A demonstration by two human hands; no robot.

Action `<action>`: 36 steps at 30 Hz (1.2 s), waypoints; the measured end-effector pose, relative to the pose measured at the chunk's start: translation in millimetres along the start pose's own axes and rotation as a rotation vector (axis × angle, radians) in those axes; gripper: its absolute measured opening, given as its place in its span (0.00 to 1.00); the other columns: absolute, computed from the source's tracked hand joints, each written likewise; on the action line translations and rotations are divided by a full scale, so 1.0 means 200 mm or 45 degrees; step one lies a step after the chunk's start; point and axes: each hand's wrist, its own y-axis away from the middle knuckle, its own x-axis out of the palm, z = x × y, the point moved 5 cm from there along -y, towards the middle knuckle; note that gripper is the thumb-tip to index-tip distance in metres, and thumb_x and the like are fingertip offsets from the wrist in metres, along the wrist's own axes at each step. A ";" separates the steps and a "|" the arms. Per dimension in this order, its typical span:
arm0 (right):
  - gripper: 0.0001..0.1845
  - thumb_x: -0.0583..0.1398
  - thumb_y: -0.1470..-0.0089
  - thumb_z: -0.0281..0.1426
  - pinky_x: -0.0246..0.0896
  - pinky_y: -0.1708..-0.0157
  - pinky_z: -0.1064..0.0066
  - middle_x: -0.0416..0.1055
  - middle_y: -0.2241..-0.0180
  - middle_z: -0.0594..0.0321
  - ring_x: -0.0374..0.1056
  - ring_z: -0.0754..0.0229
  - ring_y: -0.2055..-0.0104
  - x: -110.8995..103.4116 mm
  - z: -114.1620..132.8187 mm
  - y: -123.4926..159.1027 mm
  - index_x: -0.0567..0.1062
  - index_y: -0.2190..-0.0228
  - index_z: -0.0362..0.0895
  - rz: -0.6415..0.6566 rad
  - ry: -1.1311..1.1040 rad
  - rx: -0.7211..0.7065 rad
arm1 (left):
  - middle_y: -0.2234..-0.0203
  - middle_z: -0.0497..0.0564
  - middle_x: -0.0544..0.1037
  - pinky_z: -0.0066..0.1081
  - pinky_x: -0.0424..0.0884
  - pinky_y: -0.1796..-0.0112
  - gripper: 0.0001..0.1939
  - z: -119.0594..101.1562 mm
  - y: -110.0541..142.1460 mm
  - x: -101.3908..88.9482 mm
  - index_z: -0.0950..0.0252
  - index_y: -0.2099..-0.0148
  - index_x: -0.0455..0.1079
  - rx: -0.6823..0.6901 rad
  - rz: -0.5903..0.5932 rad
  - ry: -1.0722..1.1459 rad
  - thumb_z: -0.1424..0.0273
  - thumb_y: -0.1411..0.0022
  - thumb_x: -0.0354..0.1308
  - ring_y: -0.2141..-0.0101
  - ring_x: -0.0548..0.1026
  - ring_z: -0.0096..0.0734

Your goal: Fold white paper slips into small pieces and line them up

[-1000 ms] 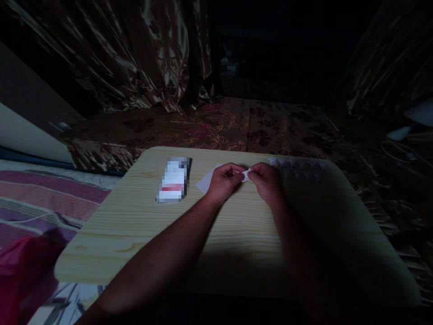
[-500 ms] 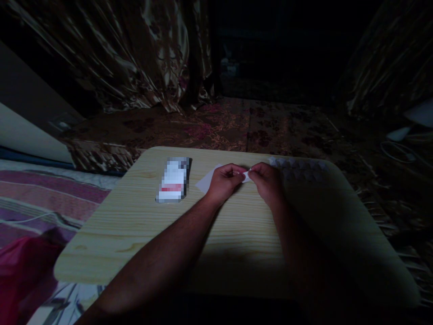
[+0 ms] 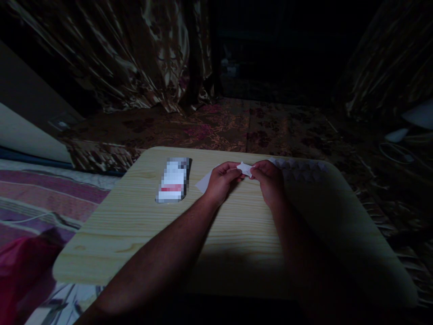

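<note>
A small white folded paper star [image 3: 245,169] is held between both hands, above the far middle part of the wooden table. My left hand [image 3: 221,180] pinches its left side between thumb and fingers. On the other side my right hand [image 3: 269,178] pinches the star's right edge, fingertips partly hidden behind the paper. Under and beside my left hand lies a flat white sheet of paper [image 3: 203,183], partly covered by that hand. Just right of my right hand, several small folded paper stars [image 3: 299,169] sit in two rows, in shadow.
A phone-like object [image 3: 172,180], its surface pixelated, rests on the left of the light wooden table [image 3: 135,225]. Beyond stand a patterned cloth-covered surface [image 3: 203,128] and curtains [image 3: 162,49]. A striped bed cover [image 3: 43,194] is at left, a white lamp [image 3: 417,117] at far right.
The paper between my fingers has turned so its star shape now shows, where before it was mostly covered. Both hands have shifted only slightly.
</note>
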 end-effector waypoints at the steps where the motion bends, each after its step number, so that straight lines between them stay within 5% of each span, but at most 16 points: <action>1: 0.10 0.62 0.54 0.37 0.63 0.71 0.71 0.70 0.77 0.67 0.68 0.63 0.75 0.00 0.00 0.00 0.70 0.70 0.44 0.010 -0.009 0.005 | 0.72 0.52 0.79 0.29 0.69 0.67 0.14 0.00 0.00 0.00 0.68 0.61 0.75 0.002 -0.018 -0.007 0.69 0.52 0.66 0.71 0.76 0.29; 5: 0.11 0.62 0.53 0.35 0.64 0.71 0.70 0.72 0.75 0.65 0.69 0.62 0.73 0.01 0.01 0.01 0.70 0.67 0.44 0.038 0.091 -0.024 | 0.76 0.51 0.78 0.28 0.68 0.70 0.12 0.00 0.00 -0.02 0.68 0.65 0.76 0.036 -0.129 -0.067 0.66 0.51 0.66 0.76 0.74 0.26; 10: 0.24 0.65 0.56 0.33 0.67 0.66 0.68 0.72 0.59 0.59 0.70 0.61 0.65 0.05 0.06 0.05 0.68 0.56 0.46 -0.010 0.359 -0.242 | 0.79 0.49 0.77 0.26 0.66 0.73 0.12 -0.02 0.00 -0.05 0.67 0.67 0.76 0.114 -0.281 -0.177 0.65 0.53 0.67 0.78 0.72 0.25; 19: 0.16 0.62 0.50 0.29 0.67 0.60 0.65 0.69 0.57 0.57 0.67 0.58 0.62 0.09 0.16 0.12 0.72 0.57 0.47 0.011 0.742 -0.610 | 0.80 0.48 0.77 0.26 0.67 0.73 0.12 -0.02 0.00 -0.06 0.67 0.67 0.76 0.109 -0.303 -0.115 0.66 0.53 0.66 0.79 0.71 0.25; 31: 0.16 0.58 0.52 0.25 0.65 0.56 0.64 0.70 0.58 0.56 0.67 0.55 0.58 0.06 0.18 0.12 0.71 0.58 0.45 -0.117 0.830 -0.585 | 0.74 0.51 0.78 0.28 0.70 0.69 0.15 -0.03 0.02 -0.02 0.67 0.58 0.75 0.158 -0.131 -0.101 0.65 0.48 0.60 0.73 0.75 0.29; 36: 0.16 0.60 0.54 0.26 0.65 0.60 0.67 0.69 0.60 0.58 0.66 0.59 0.62 -0.01 0.16 0.10 0.72 0.59 0.44 -0.261 0.810 -0.537 | 0.67 0.50 0.79 0.30 0.71 0.63 0.13 -0.04 0.04 0.01 0.64 0.57 0.73 0.362 -0.167 -0.660 0.69 0.46 0.56 0.68 0.75 0.29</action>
